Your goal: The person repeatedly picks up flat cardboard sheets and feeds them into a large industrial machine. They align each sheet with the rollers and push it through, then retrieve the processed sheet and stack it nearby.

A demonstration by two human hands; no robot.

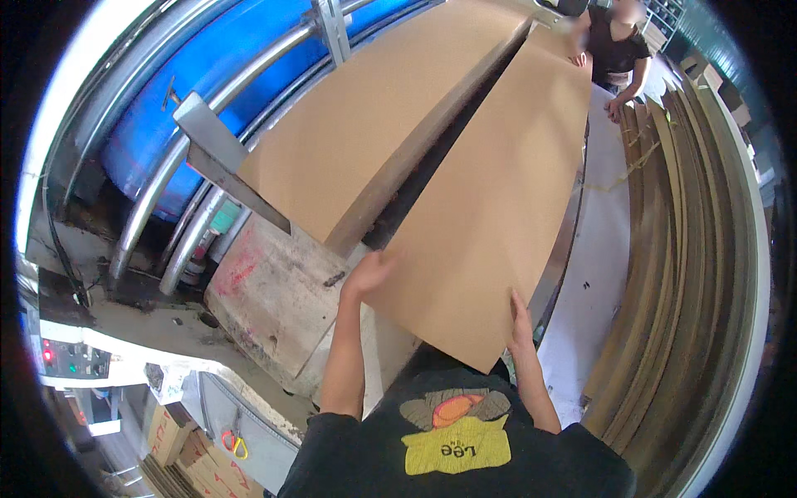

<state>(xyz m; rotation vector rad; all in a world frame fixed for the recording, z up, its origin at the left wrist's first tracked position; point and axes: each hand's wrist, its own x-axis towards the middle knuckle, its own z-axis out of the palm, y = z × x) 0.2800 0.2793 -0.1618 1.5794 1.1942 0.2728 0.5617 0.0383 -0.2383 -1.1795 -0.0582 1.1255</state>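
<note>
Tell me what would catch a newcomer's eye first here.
The big brown cardboard sheet filling the centre, gripped at its near end by the left hand and right hand. Behind it at upper left curves a bright blue machine panel; a co-worker stands at the far end.

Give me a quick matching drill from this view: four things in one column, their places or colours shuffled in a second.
Things:
1. left hand
2. right hand
3. co-worker
4. machine cover

Places or colours:
A. far end of the cardboard sheet
B. blue, upper left
C. near left corner of the sheet
D. near right edge of the sheet

Pairs: 1-C, 2-D, 3-A, 4-B
</note>
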